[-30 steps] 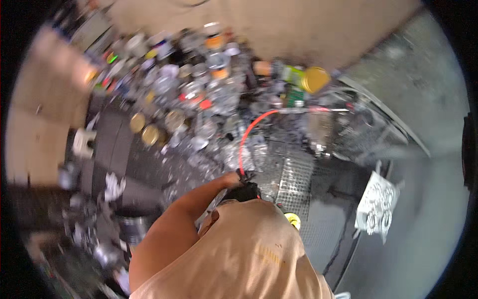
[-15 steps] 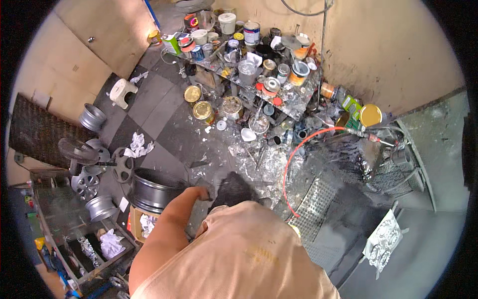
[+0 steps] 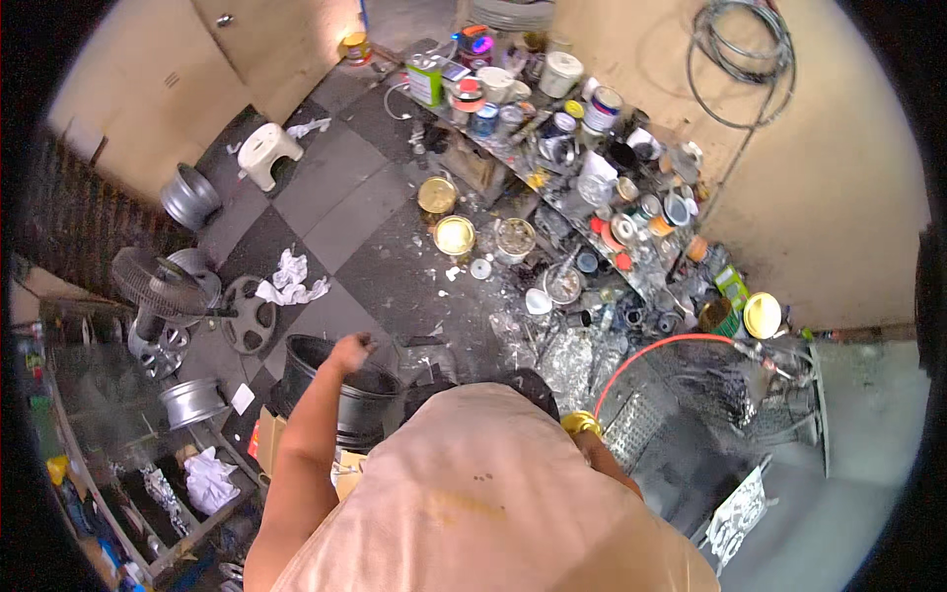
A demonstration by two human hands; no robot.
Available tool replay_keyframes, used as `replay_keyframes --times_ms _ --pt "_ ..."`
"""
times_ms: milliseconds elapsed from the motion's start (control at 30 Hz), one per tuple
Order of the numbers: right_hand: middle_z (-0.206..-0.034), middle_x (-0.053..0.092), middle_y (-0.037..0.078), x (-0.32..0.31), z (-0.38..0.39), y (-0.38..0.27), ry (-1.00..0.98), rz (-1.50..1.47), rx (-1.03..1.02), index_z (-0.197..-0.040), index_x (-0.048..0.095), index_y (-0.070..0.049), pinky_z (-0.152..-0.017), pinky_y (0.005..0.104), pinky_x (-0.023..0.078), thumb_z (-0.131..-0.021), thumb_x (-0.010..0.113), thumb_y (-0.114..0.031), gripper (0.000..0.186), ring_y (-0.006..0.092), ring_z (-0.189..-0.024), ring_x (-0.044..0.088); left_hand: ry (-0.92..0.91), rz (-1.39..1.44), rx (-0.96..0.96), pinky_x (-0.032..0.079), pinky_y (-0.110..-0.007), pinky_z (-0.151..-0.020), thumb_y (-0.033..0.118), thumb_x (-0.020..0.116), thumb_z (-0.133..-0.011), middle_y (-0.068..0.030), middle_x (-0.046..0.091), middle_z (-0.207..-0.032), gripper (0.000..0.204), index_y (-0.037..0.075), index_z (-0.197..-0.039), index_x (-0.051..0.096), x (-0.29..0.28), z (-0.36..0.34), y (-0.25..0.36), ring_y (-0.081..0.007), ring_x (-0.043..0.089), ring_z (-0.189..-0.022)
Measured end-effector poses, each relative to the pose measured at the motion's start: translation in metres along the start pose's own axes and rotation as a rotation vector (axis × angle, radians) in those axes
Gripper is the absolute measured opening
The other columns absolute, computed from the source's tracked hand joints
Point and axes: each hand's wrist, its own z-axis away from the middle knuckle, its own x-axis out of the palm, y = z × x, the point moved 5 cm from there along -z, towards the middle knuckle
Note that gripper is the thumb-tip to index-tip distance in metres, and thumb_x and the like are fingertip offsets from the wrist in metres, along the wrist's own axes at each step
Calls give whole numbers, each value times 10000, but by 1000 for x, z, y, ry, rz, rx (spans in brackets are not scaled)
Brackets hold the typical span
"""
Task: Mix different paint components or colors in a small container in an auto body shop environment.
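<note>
My left hand (image 3: 351, 350) is over the dark wheel rim (image 3: 367, 407) to the left of my body. Its fingers look curled and slightly blurred; whether they grip anything is hidden. Low beside my right side, my right hand (image 3: 595, 452) closes on a gold-coloured round thing (image 3: 582, 422), partly covered by my shirt and arm. Close to that thing a red hose (image 3: 646, 347) starts and arcs away to the right. Under the dark rim stands a cardboard box (image 3: 348, 474).
Paint cans and tubs crowd a splattered bench (image 3: 552, 192) at the far side. Open gold cans (image 3: 454, 236) stand on the floor before it. Left are a white stool (image 3: 268, 156), a fan (image 3: 163, 283), silver wheel rims (image 3: 192, 403) and crumpled paper (image 3: 291, 279).
My left hand has moved left and up, over the dark rim. My right hand has come into view with the gold-coloured round thing. The view has shifted, moving the bench rightward.
</note>
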Motion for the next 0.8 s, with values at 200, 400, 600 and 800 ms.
replay_keyframes --times_ms 200,400,600,800 --pt "-1078 693 218 -91 -125 -132 -95 436 -213 -1119 705 -75 -854 457 532 -966 436 -310 388 359 -983 670 89 180 -306 492 -427 -912 345 627 -911 -213 693 -1095 421 17 -1174 651 -42 17 -87 -366 649 -1066" --pt "-1140 640 218 -192 -215 -364 22 889 -666 -1137 698 -150 -929 455 502 -966 464 -362 359 364 -1102 601 46 394 -600 493 -422 -885 374 617 -919 -219 690 -1099 444 18 -1186 633 8 100 -103 -361 658 -1032" --pt "-1036 689 239 -286 -284 -536 6 434 -549 -1121 611 37 -823 444 529 -812 697 -348 501 396 -961 668 78 748 -712 505 -357 -836 236 641 -913 -140 696 -1093 336 24 -1173 647 116 231 -98 -255 654 -960" --pt "-1083 680 248 -336 -350 -658 -44 437 -513 -1198 568 42 -869 430 522 -791 721 -336 577 390 -1018 664 64 1063 -1004 493 -283 -751 193 634 -952 -39 698 -966 262 60 -1177 661 99 233 36 -129 614 -839"
